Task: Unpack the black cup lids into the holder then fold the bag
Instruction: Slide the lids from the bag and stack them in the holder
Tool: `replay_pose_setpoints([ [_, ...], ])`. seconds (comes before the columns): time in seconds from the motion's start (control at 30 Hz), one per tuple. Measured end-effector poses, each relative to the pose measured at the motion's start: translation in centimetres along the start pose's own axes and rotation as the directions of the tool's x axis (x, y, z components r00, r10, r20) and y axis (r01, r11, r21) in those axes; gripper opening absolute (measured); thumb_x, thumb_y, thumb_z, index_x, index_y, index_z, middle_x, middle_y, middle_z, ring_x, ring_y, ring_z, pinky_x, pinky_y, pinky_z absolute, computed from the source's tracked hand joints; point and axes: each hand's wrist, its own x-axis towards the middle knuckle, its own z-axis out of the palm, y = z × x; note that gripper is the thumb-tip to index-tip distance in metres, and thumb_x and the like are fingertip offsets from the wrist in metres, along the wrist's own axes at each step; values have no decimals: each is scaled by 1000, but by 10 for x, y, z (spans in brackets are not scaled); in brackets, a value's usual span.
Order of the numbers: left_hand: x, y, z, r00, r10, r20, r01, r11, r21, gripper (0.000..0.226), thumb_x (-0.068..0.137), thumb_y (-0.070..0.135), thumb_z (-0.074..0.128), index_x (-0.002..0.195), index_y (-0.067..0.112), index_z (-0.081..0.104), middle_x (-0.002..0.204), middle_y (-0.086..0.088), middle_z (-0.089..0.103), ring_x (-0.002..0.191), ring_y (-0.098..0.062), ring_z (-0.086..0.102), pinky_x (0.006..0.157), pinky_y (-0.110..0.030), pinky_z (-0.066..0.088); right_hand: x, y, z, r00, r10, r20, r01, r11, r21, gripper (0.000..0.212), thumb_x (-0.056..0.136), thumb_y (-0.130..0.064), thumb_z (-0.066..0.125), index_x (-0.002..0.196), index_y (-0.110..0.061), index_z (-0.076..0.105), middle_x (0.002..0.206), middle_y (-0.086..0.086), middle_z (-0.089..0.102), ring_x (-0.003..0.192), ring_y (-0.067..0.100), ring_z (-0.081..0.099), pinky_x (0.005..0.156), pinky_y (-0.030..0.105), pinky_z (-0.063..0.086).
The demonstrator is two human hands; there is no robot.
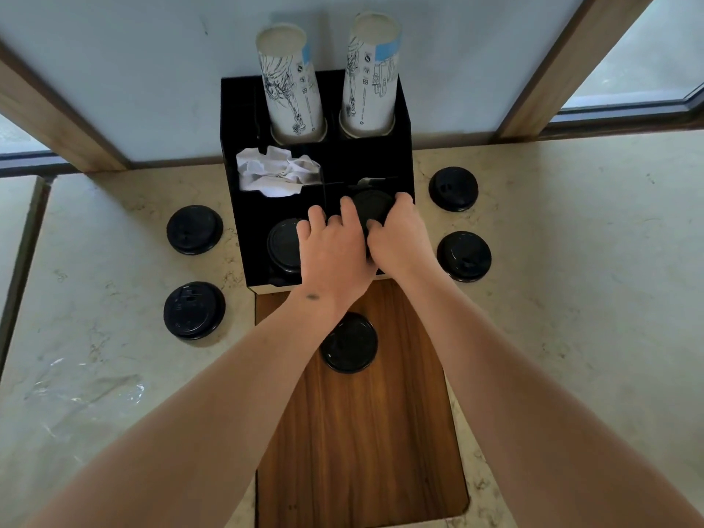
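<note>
1. The black lid (371, 207) sat over the front right slot of the black holder (244, 207), caught between both my hands.
2. My left hand (335, 253) curled its fingers along the lid's near left edge; my right hand (400, 238) pinched its right rim.
3. Another lid (284, 243) lay in the front left slot.
4. Five loose lids ringed the holder: two left (194, 230), two right (453, 189), one on the wooden panel (349, 342).
5. The clear bag (87, 394) lay flat, far left, on the marble counter (571, 299).
</note>
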Motion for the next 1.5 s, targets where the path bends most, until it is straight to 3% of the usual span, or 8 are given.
replay_pose_setpoints([
  [0.2,0,-1,5,996,-33,77,29,998,50,46,102,47,41,125,10,58,118,-9,71,126,-36,48,96,-46,35,10,3,12,998,-43,46,52,975,-215,46,102,-17,55,143,-1,41,145,20,47,130,37,50,105,46,48],
  [0.5,-3,-3,14,992,18,126,-36,989,144,63,101,46,41,151,7,44,162,-13,38,146,-39,33,109,-51,34,4,12,17,992,-47,121,85,938,-336,63,108,-19,46,159,3,17,165,22,25,150,34,31,120,40,31],
  [0.7,-37,-27,-10,961,111,-253,-160,970,-182,59,91,30,63,146,14,52,145,-11,58,139,-35,43,107,-51,37,-40,-15,-6,950,-282,-135,232,926,-297,64,105,-19,51,158,2,22,166,20,25,155,31,20,123,38,25],
  [0.87,-112,-88,-8,915,-353,-198,192,809,-555,32,93,9,66,125,13,63,117,0,59,119,-28,53,101,-34,39,-100,19,4,939,-317,-135,292,940,-175,33,101,-16,59,134,-12,59,131,2,59,109,9,56,87,15,48],
  [0.97,-131,-146,-11,718,-695,-34,532,579,-618,32,92,9,68,124,8,63,120,-8,59,118,-35,57,95,-34,45,-129,36,39,950,-312,22,312,939,-147,22,99,-14,62,121,-16,66,117,-4,64,98,4,59,75,4,39],
  [1.03,-129,-178,-14,673,-733,100,659,533,-532,49,91,20,75,134,5,57,130,-17,56,124,-37,53,101,-40,45,-139,40,62,955,-277,104,290,948,-132,21,98,-18,64,119,-20,66,116,-8,63,98,3,56,81,9,45],
  [1.2,-111,-201,-11,827,-516,224,562,772,-296,84,82,40,81,152,13,43,142,-16,52,130,-37,48,102,-49,47,-138,51,79,979,-157,131,195,911,-363,40,91,-32,72,128,-21,61,131,2,59,118,19,52,96,33,48],
  [1.5,-86,-196,-1,865,-433,252,469,878,-100,79,82,46,78,144,10,46,137,-16,53,125,-39,47,95,-45,46,-128,66,69,984,-151,98,179,888,-424,56,86,-39,75,135,-23,54,136,3,55,128,25,47,105,44,42],
])
